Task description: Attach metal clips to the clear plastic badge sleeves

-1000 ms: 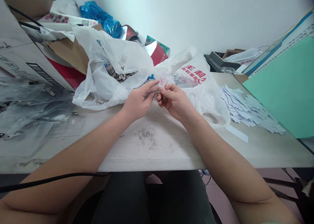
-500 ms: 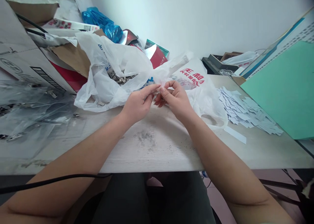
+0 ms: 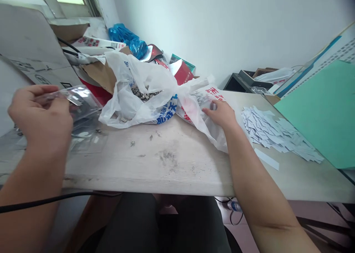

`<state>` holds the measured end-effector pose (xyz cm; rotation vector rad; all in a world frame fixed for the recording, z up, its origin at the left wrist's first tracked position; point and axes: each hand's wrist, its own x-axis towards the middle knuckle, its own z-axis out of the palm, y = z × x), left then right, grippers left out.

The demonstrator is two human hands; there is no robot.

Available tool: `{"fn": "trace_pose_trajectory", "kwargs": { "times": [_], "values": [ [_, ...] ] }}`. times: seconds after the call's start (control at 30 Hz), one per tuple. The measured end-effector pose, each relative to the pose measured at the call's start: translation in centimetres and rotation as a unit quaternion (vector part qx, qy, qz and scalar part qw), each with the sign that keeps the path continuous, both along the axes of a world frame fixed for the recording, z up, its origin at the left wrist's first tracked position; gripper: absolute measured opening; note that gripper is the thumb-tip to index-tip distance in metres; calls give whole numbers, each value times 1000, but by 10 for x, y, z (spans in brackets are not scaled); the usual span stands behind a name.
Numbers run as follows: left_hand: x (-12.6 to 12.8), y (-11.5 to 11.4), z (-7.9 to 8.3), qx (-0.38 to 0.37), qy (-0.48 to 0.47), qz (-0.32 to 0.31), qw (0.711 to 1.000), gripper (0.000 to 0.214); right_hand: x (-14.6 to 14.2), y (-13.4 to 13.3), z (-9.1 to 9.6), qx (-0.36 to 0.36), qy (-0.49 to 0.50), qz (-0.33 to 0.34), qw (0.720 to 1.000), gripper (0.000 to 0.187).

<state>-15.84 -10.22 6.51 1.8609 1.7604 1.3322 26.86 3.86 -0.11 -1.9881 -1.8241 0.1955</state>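
My left hand (image 3: 41,120) is at the far left of the table, closed on a clear plastic sleeve (image 3: 80,101) with a small metal clip showing in it. More clear plastic (image 3: 88,138) lies under and beyond that hand. My right hand (image 3: 220,114) rests flat with its fingers apart on the white plastic carrier bag (image 3: 194,112), and a small grey metal piece (image 3: 213,106) sits by its fingertips. The bag's other part, printed in blue, gapes open around a heap of small metal clips (image 3: 144,95).
A pile of white paper strips (image 3: 277,133) lies right of the bag, with a loose strip (image 3: 266,159) nearer the front edge. A green board (image 3: 318,112) leans at the right. A cardboard box (image 3: 33,50) stands back left, and a black cable (image 3: 55,200) crosses the front.
My hands were together in front of the bag; now they are apart. My left hand has moved far left onto the clear plastic, and my right hand has moved onto the bag.
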Motion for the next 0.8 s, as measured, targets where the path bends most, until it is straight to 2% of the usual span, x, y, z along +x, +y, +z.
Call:
{"fn": "trace_pose_trajectory", "kwargs": {
  "times": [0.13,0.23,0.27,0.3,0.33,0.4,0.47,0.5,0.57,0.63,0.7,0.8],
  "values": [
    [-34,-9,0,-22,60,142,988,65,-3,5,-7,69,64,-34,995,67],
    [-67,-1,-3,49,98,302,947,72,-1,14,-14,103,142,-46,984,65],
    [-74,5,-4,85,111,341,930,71,0,17,-16,117,169,-50,977,64],
    [-77,14,-6,116,124,351,921,66,0,19,-18,138,195,-55,970,62],
    [-74,24,-8,136,141,328,924,57,1,20,-19,163,218,-61,960,60],
    [-54,49,-13,114,193,179,958,41,2,20,-18,218,264,-68,937,52],
    [-19,79,-18,35,251,18,967,43,1,16,-14,278,317,-62,905,42],
    [-1,96,-20,-12,285,-20,958,45,1,13,-10,314,342,-53,884,37],
    [30,129,-22,-109,345,-21,932,50,0,4,1,403,375,-29,834,31],
    [48,160,-24,-193,397,-2,897,53,-1,-5,11,478,382,13,791,32],
    [54,182,-24,-228,423,10,877,53,-4,-14,19,511,375,69,770,35],
    [50,198,-25,-234,435,19,869,45,-8,-20,22,524,367,123,759,40]
  ]
}}
